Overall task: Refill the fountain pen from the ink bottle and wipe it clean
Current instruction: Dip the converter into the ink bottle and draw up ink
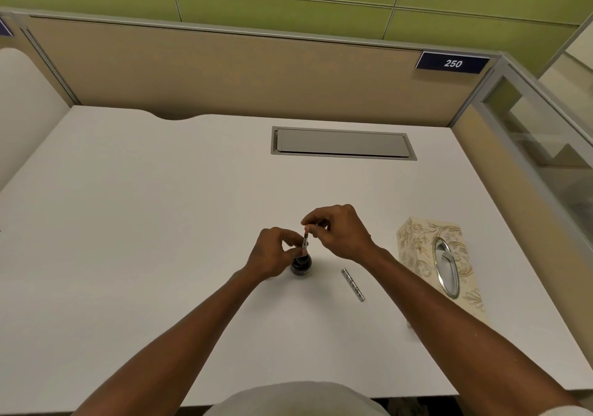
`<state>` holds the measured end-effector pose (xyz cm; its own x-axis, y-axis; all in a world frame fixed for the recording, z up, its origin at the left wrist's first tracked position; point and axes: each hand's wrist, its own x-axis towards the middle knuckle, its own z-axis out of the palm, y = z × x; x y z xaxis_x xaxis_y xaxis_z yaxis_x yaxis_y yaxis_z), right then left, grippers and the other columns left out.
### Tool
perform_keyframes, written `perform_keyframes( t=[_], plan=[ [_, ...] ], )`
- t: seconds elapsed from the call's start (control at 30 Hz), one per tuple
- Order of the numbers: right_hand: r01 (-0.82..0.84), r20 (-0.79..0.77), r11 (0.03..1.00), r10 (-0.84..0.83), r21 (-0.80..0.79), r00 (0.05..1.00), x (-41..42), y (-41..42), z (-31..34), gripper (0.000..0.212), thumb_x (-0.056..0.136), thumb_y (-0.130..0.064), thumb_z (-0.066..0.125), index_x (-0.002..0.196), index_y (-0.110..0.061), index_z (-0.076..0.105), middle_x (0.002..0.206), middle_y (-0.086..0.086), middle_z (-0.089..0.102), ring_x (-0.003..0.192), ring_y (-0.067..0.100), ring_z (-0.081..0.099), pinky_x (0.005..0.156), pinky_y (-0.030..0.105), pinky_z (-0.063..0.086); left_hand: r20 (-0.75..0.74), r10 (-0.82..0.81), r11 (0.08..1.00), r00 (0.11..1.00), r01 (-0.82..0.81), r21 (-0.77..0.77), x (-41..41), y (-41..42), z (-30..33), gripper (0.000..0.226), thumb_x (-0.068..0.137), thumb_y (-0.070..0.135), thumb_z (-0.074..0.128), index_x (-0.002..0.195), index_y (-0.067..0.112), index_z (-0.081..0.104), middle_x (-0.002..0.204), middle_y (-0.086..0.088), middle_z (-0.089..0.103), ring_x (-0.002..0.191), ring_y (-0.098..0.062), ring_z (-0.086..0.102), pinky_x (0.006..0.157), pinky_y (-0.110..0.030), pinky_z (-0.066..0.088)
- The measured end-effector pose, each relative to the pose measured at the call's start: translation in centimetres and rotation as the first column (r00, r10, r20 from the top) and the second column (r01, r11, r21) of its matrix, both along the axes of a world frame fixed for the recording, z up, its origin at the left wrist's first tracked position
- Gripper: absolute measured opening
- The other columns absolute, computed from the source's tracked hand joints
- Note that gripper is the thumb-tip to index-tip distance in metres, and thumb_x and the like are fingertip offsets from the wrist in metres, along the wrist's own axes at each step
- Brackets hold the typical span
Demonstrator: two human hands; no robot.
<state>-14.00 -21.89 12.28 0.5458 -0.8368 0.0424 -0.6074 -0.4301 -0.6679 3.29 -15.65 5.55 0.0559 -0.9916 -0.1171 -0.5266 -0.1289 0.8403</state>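
1. We see the slim dark fountain pen section with its converter (305, 240) standing nearly upright, its lower end dipped into the mouth of the small round dark glass ink bottle (301, 265), which sits on the white desk (160, 223). Upright over the bottle is how the nib reaches the ink.
2. Our left hand (272, 252) curls its fingertips around the lower part of the pen just above the bottle's mouth, pinching it; we judge this steadies the pen and keeps the bottle from tipping.
3. Our right hand (340, 229) pinches the pen's top end between thumb and forefinger. We take this for working the converter knob to draw ink, though the knob itself is too small to make out.
4. The silver metal pen barrel (353, 284) lies flat on the desk, just right of the bottle and apart from it, set aside so the converter is exposed.
5. The cream floral tissue box with an oval metal-rimmed opening (439, 261) lies further right, within reach for wiping later. Wiping is not yet begun.
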Motion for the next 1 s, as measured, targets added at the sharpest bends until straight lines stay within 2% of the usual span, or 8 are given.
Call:
perform_keyframes(
  t=[0.1, 0.2, 0.3, 0.5, 0.6, 0.7, 0.93, 1.0],
  plan=[
    [-0.017, -0.011, 1.0, 0.017, 0.023, 1.0, 0.0, -0.2, 0.0, 0.013, 0.089, -0.007, 0.07, 0.094, -0.015, 0.079, 0.079, -0.008, 0.075, 0.068, -0.004, 0.066, 0.07, 0.009, 0.047, 0.019, 0.005, 1.0, 1.0, -0.005, -0.005, 0.0, 0.0, -0.2, 0.011, 0.083, 0.017, 0.081, 0.093, 0.019, 0.082, 0.095, 0.007, 0.08, 0.083, 0.006, 0.064, 0.07, 0.0, 0.038],
    [-0.047, -0.015, 0.999, 0.047, 0.023, 0.999, 0.1, -0.2, 0.0, 0.015, 0.088, -0.004, 0.069, 0.092, -0.015, 0.079, 0.079, -0.004, 0.076, 0.066, -0.003, 0.066, 0.068, 0.006, 0.045, 0.04, 0.009, 0.999, 0.999, -0.008, -0.036, -0.2, 0.2, -0.1, 0.012, 0.083, 0.014, 0.081, 0.094, 0.015, 0.082, 0.091, 0.009, 0.077, 0.08, 0.003, 0.062, 0.071, -0.001, 0.036],
    [-0.069, -0.007, 0.997, 0.07, 0.015, 0.998, 0.3, -0.3, -0.2, 0.015, 0.088, -0.004, 0.069, 0.092, -0.015, 0.079, 0.08, -0.004, 0.077, 0.067, -0.003, 0.065, 0.069, 0.008, 0.046, 0.059, 0.009, 0.998, 0.998, -0.005, -0.069, -0.4, 0.3, 0.0, 0.012, 0.084, 0.011, 0.08, 0.096, 0.011, 0.082, 0.085, 0.013, 0.068, 0.077, 0.005, 0.059, 0.073, 0.0, 0.036],
    [-0.071, -0.011, 0.997, 0.071, 0.025, 0.997, 0.2, -0.5, -0.3, 0.014, 0.09, -0.011, 0.072, 0.1, -0.016, 0.08, 0.088, -0.003, 0.079, 0.079, 0.007, 0.068, 0.076, 0.01, 0.048, 0.039, 0.012, 0.997, 0.999, -0.009, -0.075, -0.2, 0.3, -0.5, 0.013, 0.083, 0.01, 0.08, 0.095, 0.015, 0.082, 0.084, 0.015, 0.067, 0.08, 0.016, 0.058, 0.073, -0.002, 0.038],
    [-0.081, -0.025, 0.997, 0.081, -0.012, 0.996, 0.1, -0.5, -0.3, 0.009, 0.088, -0.012, 0.074, 0.094, -0.015, 0.08, 0.086, -0.002, 0.078, 0.08, 0.011, 0.068, 0.077, 0.023, 0.053, 0.034, 0.011, 0.996, 0.999, -0.008, -0.089, -0.2, 0.2, -0.8, 0.014, 0.082, 0.013, 0.081, 0.095, 0.018, 0.082, 0.085, 0.016, 0.068, 0.085, 0.009, 0.059, 0.077, -0.012, 0.041],
    [-0.086, -0.049, 0.995, 0.084, -0.053, 0.995, 0.2, -0.5, -0.5, 0.008, 0.088, -0.014, 0.073, 0.091, -0.017, 0.08, 0.085, -0.003, 0.077, 0.078, 0.012, 0.067, 0.076, 0.032, 0.055, 0.045, -0.001, 0.995, 0.999, 0.005, -0.095, -0.2, 0.1, -1.1, 0.015, 0.081, 0.017, 0.082, 0.095, 0.021, 0.082, 0.1, 0.01, 0.073, 0.094, -0.007, 0.06, 0.082, -0.026, 0.046],
    [-0.069, -0.084, 0.992, 0.06, -0.106, 0.995, 0.3, -0.3, -0.6, 0.006, 0.086, -0.024, 0.074, 0.086, -0.02, 0.079, 0.079, -0.004, 0.075, 0.073, 0.012, 0.066, 0.072, 0.034, 0.055, 0.081, 0.005, 0.992, 0.997, 0.005, -0.127, -0.3, 0.0, -1.6, 0.014, 0.08, 0.018, 0.083, 0.092, 0.026, 0.083, 0.1, 0.017, 0.065, 0.101, -0.01, 0.052, 0.082, -0.017, 0.036],
    [-0.064, -0.08, 0.992, 0.055, -0.106, 0.995, 0.2, -0.4, -0.6, 0.006, 0.086, -0.024, 0.074, 0.086, -0.02, 0.079, 0.079, -0.005, 0.075, 0.073, 0.011, 0.066, 0.072, 0.034, 0.055, 0.081, 0.007, 0.991, 0.997, 0.004, -0.133, -0.3, 0.0, -1.7, 0.015, 0.08, 0.018, 0.083, 0.092, 0.025, 0.083, 0.1, 0.016, 0.065, 0.101, -0.009, 0.052, 0.082, -0.018, 0.036]
  ],
)
